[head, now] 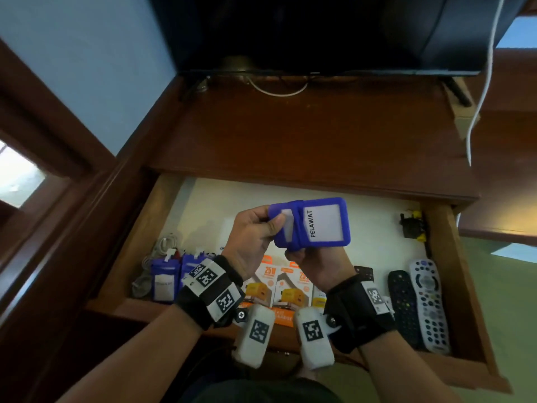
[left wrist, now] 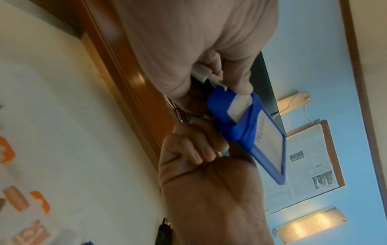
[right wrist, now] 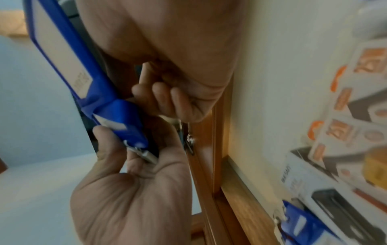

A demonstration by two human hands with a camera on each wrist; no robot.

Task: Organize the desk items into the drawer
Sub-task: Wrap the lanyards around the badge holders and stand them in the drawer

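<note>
Two blue badge holders (head: pixel 311 222) held above the open drawer (head: pixel 151 216), centre of the head view.

Left hand (head: pixel 251 239) pinches the left holder's end, thumb on its window; right hand (head: pixel 315 264) grips the lower edge of the pair from beneath. Risk: the holders overlap loosely, so one could slide free if either pinch eases, landing askew on the boxes. Count in drawer, lower frame: two more blue holders (head: pixel 171 279), at least three orange charger boxes (head: pixel 279 289), two remotes (head: pixel 418 303), one cable bundle (head: pixel 162 245), one black-and-yellow item (head: pixel 412 225), upper right.

"PELAWAT" on blue badge holder (head: pixel 319 223)
</note>
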